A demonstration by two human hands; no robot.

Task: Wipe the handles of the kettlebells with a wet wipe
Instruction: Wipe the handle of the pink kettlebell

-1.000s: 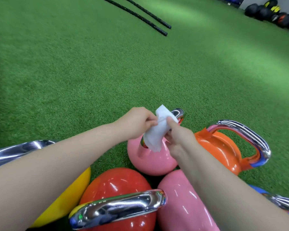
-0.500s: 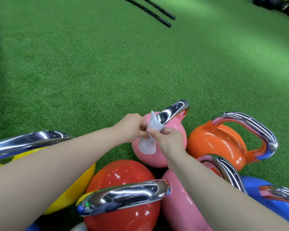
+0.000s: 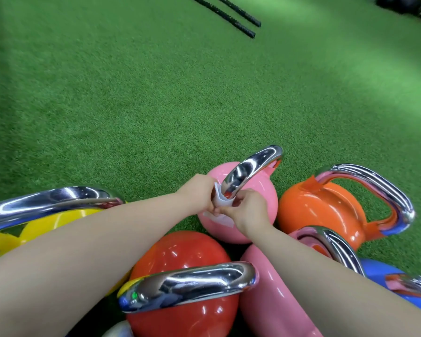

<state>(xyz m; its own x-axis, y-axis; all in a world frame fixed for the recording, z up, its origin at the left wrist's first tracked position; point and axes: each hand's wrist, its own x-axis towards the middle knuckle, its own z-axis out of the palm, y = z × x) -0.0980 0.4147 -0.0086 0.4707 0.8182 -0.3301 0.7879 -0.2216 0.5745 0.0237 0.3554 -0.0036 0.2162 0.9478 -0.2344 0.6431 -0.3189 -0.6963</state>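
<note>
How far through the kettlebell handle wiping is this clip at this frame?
Done: nothing shows which handles are already clean. In hand: both the left hand and right hand pinch the wet wipe at the near end of the far pink kettlebell's handle. Left: seemingly most of that handle, perhaps also the orange, red, yellow and near pink kettlebells.

two bare forearms enter from the bottom edge, one from the lower left, one from the lower right. no sleeves in view on either arm, bare from the frame edge to the wrist. left hand and right hand both bare: no gloves, rings, watch or wristbands visible. fingers short and rounded, nails too small and blurred to tell.
</note>
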